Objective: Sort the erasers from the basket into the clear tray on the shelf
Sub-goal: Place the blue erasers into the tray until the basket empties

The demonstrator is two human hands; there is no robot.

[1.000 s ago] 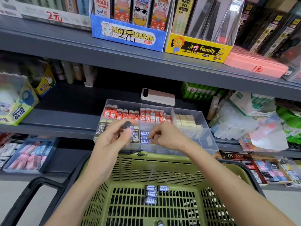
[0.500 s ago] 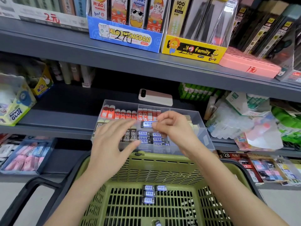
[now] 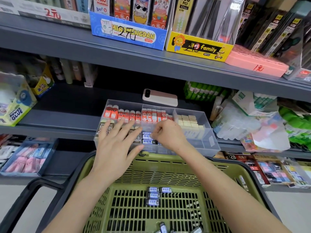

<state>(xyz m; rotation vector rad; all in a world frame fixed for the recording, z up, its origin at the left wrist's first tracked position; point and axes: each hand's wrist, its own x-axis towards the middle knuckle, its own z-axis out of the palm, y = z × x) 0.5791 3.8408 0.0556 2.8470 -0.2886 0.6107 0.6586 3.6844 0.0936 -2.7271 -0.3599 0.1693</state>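
The green basket (image 3: 168, 167) sits just in front of the clear tray (image 3: 193, 147), its far rim right under the tray's front wall. On the basket floor, in front of the tray's middle, lie four blue-labelled erasers (image 3: 153, 195) close together, and a few more loose erasers (image 3: 163, 227) lie further from the tray, at the nearest edge of the view.

Both arms reach over the basket to the tray. The left hand (image 3: 116, 145) hovers flat over the tray's front left part, fingers straight and spread apart, holding nothing; its fingertips lie over the dark 2B erasers (image 3: 104, 128) there. The right hand (image 3: 168, 137) is over the tray's front middle part, fingers curled and drawn together with the thumb, pinching the right end of an eraser (image 3: 146, 136) with a blue label. That eraser lies at the back of a short row of the same kind inside the tray.

In the tray's back row stand red erasers (image 3: 127, 115), and in its right back part are cream blocks (image 3: 186, 121). The tray rests on a grey shelf (image 3: 58, 118). Just behind the tray lies a pink phone (image 3: 159, 100). Well left of the tray stands a glue box (image 3: 15, 111); to its right are clear bags (image 3: 244, 125). Above the tray, one shelf up, stand a blue box (image 3: 127, 34) and a yellow box (image 3: 198, 46).
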